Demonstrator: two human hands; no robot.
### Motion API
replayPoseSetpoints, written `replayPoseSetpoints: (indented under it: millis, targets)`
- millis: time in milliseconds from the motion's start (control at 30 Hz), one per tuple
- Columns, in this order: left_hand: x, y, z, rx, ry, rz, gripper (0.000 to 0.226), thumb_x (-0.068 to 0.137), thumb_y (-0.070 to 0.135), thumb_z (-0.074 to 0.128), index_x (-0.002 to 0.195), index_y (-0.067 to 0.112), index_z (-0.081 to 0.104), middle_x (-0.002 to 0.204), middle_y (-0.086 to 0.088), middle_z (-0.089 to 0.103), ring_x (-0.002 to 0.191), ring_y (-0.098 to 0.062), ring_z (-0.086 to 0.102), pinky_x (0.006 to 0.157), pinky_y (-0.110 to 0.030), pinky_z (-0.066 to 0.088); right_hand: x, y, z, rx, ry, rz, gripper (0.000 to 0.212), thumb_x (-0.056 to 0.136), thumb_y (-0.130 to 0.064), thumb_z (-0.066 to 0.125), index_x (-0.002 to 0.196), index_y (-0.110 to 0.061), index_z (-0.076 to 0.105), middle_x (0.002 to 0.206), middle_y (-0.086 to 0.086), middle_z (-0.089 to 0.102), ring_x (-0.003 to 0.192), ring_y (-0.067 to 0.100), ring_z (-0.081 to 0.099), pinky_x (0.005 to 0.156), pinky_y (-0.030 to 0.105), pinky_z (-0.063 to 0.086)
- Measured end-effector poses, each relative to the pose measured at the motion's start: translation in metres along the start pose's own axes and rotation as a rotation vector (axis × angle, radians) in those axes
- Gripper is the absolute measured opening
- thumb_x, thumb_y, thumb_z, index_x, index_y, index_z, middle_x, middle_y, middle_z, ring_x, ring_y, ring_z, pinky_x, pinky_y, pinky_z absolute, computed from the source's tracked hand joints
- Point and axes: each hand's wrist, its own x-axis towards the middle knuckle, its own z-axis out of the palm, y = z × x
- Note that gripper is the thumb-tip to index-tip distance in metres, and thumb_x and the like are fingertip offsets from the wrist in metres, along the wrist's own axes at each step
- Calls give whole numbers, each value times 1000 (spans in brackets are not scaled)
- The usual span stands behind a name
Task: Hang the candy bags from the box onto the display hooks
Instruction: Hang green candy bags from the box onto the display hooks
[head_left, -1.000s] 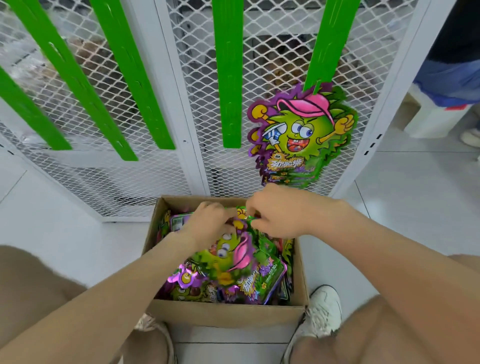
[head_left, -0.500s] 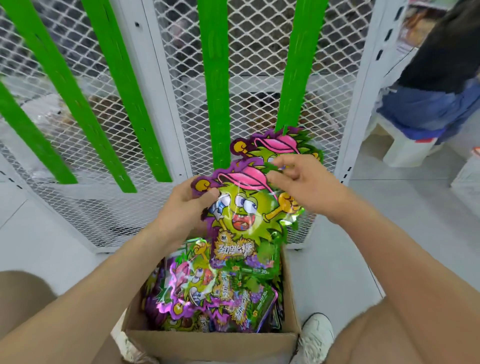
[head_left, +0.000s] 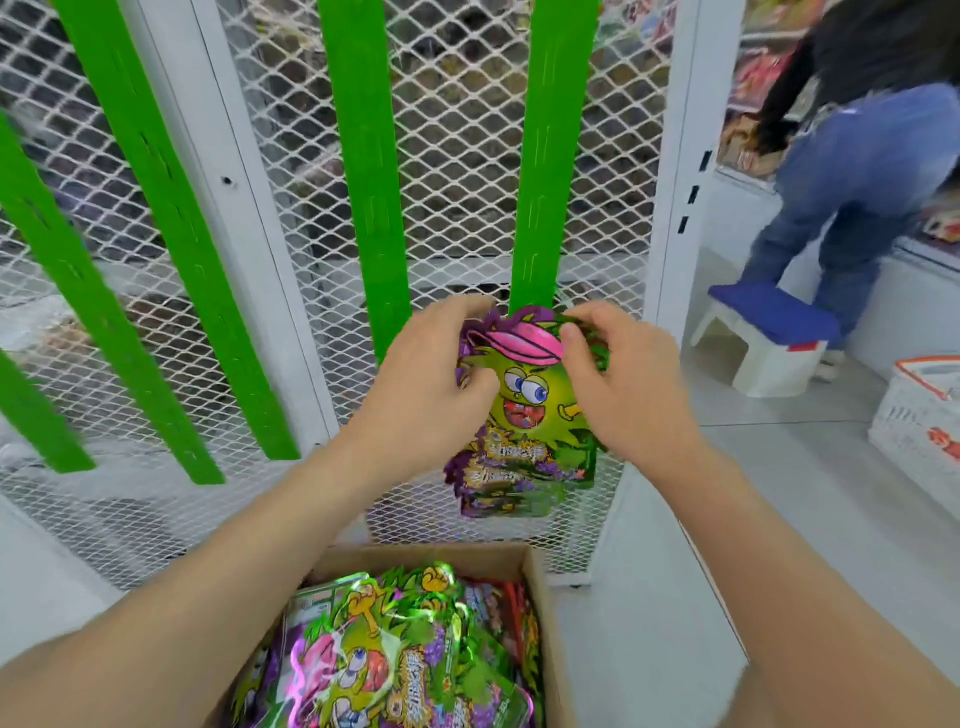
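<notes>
While both hands meet at foot of green strip (head_left: 545, 156), head view shows: left hand (head_left: 431, 374) pinching upper left edge of candy bag (head_left: 524, 410), fingers curled round it; right hand (head_left: 618, 384) pinching upper right edge beside pink cap print. Bag upright, held against white mesh panel (head_left: 457, 130), above box. Hook hidden behind hands. Below: open cardboard box (head_left: 543, 613) full of loose bags (head_left: 395, 660). Right side: person in jeans (head_left: 852, 171) beside blue-topped stool (head_left: 769, 338); white basket (head_left: 914, 426) at edge.

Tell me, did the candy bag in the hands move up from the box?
Yes. The candy bag went up, out of the box, to the foot of the green strip.
</notes>
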Motion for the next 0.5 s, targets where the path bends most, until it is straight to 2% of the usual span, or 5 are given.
replayPoseSetpoints:
  millis: [67, 133, 200, 300, 500]
  targets:
    - [16, 5, 10, -63, -33, -52, 59, 88, 9, 63, 145, 22, 55, 132, 16, 59, 131, -11, 54, 106, -17, 33, 6, 6, 2, -39, 39, -5, 18, 106, -32, 53, 113, -29, 70, 89, -8, 74, 79, 18, 67, 74, 44, 56]
    - [28, 3, 18, -99, -22, -90, 63, 79, 27, 60, 141, 32, 56, 128, 23, 63, 131, -16, 57, 116, -34, 40, 10, 11, 4, -52, 59, -11, 19, 106, -30, 53, 114, -27, 70, 91, -10, 73, 80, 18, 67, 77, 46, 56]
    - [34, -1, 24, -129, -19, -119, 68, 67, 45, 53, 134, 41, 56, 121, 25, 67, 129, -20, 59, 112, -50, 46, 13, 13, 7, -84, 94, -34, 22, 104, -33, 53, 113, -30, 72, 91, -10, 73, 85, 20, 67, 84, 50, 54]
    - [38, 1, 30, -161, -3, -151, 56, 64, 50, 56, 121, 50, 52, 109, 29, 64, 123, -23, 60, 107, -53, 48, 16, 12, 10, -113, 134, -37, 24, 101, -39, 52, 112, -33, 73, 91, -12, 73, 90, 21, 68, 90, 53, 52]
    - [39, 6, 36, -116, 3, -104, 26, 78, 54, 57, 104, 52, 61, 95, 26, 66, 111, -30, 62, 101, -58, 48, 13, 8, 6, -22, 130, 4, 17, 103, -22, 57, 110, -21, 72, 87, -17, 64, 74, 4, 58, 74, 12, 44]
